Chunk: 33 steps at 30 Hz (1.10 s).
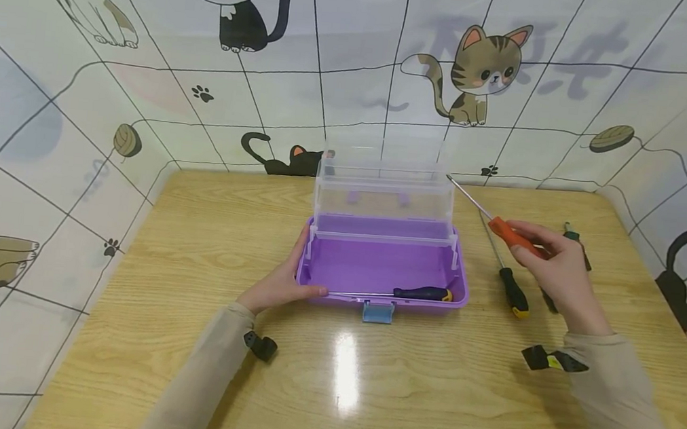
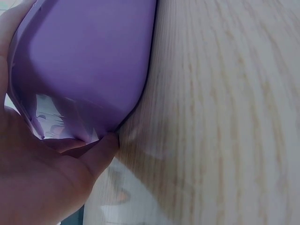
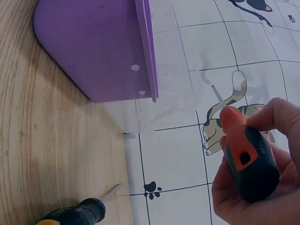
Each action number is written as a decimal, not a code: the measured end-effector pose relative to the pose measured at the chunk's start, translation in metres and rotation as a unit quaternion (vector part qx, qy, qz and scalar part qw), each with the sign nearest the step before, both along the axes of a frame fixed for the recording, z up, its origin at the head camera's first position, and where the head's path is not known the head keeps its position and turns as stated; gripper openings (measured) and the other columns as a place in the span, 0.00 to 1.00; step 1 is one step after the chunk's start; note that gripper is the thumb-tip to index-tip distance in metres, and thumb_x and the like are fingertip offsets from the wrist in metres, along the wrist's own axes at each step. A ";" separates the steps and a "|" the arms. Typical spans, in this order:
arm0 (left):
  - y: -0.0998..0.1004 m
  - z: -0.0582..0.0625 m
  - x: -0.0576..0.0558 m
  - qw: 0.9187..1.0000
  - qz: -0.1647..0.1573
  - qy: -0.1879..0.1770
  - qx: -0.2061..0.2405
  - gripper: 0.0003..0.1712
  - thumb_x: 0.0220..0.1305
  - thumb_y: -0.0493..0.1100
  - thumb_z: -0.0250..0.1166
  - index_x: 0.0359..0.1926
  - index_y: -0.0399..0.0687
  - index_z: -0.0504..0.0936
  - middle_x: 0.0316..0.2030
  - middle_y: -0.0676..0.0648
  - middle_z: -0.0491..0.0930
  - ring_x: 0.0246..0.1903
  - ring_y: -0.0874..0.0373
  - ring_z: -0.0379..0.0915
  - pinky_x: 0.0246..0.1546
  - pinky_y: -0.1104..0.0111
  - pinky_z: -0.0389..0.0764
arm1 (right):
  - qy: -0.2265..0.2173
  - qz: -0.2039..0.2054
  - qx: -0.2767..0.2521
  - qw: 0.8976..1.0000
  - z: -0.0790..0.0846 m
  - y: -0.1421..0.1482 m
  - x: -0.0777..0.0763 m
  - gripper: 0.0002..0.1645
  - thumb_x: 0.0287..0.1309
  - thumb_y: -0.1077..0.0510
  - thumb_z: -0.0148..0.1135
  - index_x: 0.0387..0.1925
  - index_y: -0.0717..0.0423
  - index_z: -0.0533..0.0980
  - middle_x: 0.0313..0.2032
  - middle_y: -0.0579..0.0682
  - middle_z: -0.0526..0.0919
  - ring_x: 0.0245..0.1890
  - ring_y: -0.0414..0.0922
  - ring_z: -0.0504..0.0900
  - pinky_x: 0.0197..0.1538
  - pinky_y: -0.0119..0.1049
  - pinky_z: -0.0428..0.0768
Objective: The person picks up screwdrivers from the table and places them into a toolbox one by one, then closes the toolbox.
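My left hand (image 1: 282,283) grips the left end of a purple toolbox (image 1: 346,259), thumb over the front rim. In the left wrist view, fingers (image 2: 101,152) curl at the box's lower edge. The clear lid (image 1: 381,201) stands raised at the back. Inside, along the front wall, lies a screwdriver (image 1: 424,293) with a black and yellow handle. To the right of the box, my right hand (image 1: 562,271) holds an orange and black screwdriver (image 3: 248,154) by its handle, above the table. Its shaft points up and left toward the lid's right side.
Another black and yellow screwdriver (image 1: 513,292) lies on the wooden table (image 1: 402,390) right of the box. A dark green-ended tool (image 1: 572,233) lies farther right, partly hidden behind my right hand. A blue latch (image 1: 378,312) hangs at the box front. Cat-print sheeting (image 1: 353,106) rises behind the table.
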State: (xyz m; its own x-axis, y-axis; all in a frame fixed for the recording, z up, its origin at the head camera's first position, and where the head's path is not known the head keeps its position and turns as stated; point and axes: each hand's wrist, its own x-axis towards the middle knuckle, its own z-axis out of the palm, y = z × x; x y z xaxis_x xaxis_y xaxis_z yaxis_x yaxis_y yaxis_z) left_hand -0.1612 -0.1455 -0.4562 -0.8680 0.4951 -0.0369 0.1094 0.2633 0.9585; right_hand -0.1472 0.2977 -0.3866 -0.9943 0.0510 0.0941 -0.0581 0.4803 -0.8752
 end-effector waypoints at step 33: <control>0.004 0.028 0.009 1.000 -0.005 -0.017 0.011 0.71 0.51 0.37 0.73 0.75 0.56 0.25 0.75 0.48 0.25 0.72 0.48 0.28 0.68 0.47 0.40 | 0.019 0.050 0.014 0.998 0.002 -0.029 0.001 0.22 0.64 0.61 0.61 0.59 0.58 0.75 0.51 0.39 0.77 0.44 0.41 0.73 0.40 0.23 0.74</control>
State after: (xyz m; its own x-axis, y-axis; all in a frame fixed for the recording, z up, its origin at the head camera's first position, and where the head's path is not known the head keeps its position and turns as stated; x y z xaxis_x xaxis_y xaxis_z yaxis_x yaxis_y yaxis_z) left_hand -0.1518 -0.1411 -0.4282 -0.8616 0.5045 -0.0562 0.0785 0.2416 0.9672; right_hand -0.1460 0.2684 -0.3846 -0.9901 -0.0510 0.1308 -0.1389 0.4947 -0.8579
